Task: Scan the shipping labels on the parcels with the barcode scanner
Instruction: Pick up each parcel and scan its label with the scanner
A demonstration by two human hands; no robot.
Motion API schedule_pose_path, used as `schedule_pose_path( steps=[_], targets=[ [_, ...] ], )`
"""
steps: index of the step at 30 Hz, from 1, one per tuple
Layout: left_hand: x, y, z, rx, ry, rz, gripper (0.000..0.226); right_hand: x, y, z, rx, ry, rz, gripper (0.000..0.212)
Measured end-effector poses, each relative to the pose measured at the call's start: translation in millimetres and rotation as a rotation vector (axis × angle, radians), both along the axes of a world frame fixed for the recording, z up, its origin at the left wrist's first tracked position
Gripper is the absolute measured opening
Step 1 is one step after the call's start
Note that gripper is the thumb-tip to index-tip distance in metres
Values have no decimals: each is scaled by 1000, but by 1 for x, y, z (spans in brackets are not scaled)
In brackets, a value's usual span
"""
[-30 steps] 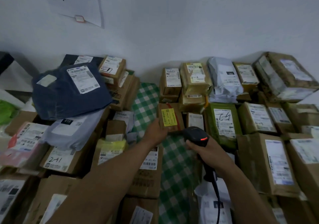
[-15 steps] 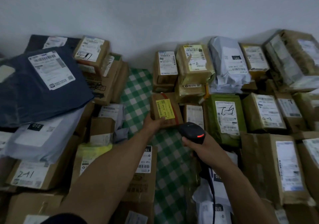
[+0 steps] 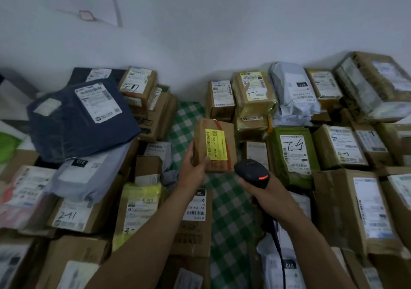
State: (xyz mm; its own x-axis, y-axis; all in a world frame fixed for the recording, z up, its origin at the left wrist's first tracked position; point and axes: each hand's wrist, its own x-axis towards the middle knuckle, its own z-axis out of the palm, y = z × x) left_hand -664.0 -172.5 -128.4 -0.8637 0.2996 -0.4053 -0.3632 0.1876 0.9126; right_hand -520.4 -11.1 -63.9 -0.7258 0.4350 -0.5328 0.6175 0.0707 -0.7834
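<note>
Parcels lie stacked on both sides of a green checked cloth. A navy mailer bag tops the left stack. At centre, the left hand grasps a small brown parcel by its lower left edge, with the yellow label facing the camera. Just beside it on the right, the right hand grips the barcode scanner, whose red indicator is lit. A green parcel lies further right.

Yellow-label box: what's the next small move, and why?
Probably swing the scanner left onto the yellow label and trigger. The left hand holds the box label-up, while the scanner in the right hand sits off its lower right corner.
</note>
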Motion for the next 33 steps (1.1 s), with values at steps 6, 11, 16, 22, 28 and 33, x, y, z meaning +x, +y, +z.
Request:
schedule_pose_path(
  steps=[6,11,16,22,28,33],
  targets=[
    [42,-50,36,84,44,-121,66,21,-30,32,40,180,-71,29],
    [59,-66,57,65,101,-145,79,43,-47,48,50,218,-70,35],
    [63,-82,78,-7,224,-275,90,67,-53,61,109,193,-26,44],
    [50,-93,109,-202,317,-410,86,87,-50,85,236,248,69,43],
    [38,-92,117,-292,316,-513,89,97,-58,105,314,206,169,56],
    [37,-96,112,-258,285,-487,91,95,-64,109,333,188,210,67]
  ],
)
